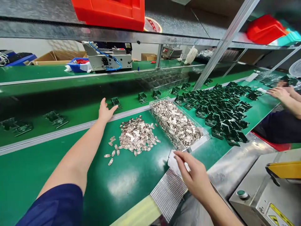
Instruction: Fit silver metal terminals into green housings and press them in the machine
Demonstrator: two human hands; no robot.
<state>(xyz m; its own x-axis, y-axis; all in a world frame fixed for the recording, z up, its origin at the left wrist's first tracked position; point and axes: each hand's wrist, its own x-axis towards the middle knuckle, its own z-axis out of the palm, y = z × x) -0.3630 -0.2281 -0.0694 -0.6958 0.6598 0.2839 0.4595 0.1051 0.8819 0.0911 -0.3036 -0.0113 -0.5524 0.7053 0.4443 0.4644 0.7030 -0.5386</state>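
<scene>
My left hand [106, 110] reaches over the conveyor edge with thumb and fingers apart, holding nothing. Just beyond its fingertips lies a dark green part [115, 102] on the green belt. My right hand [190, 168] is closed, thumb against fingers, by a crumpled white piece [174, 164]; whatever is between its fingertips is too small to make out. Below that hand lies a ribbed silvery sheet [168, 194]. Between my hands are a loose pile of small metal pieces [136, 135] and a clear tray [199, 142] filled with similar pieces.
Many dark green parts [223, 110] are heaped right of the tray. Another person's hand [279, 93] is at far right. A metal shelf [178, 39] with a red bin [110, 14] crosses above. A grey machine [254, 188] stands at lower right.
</scene>
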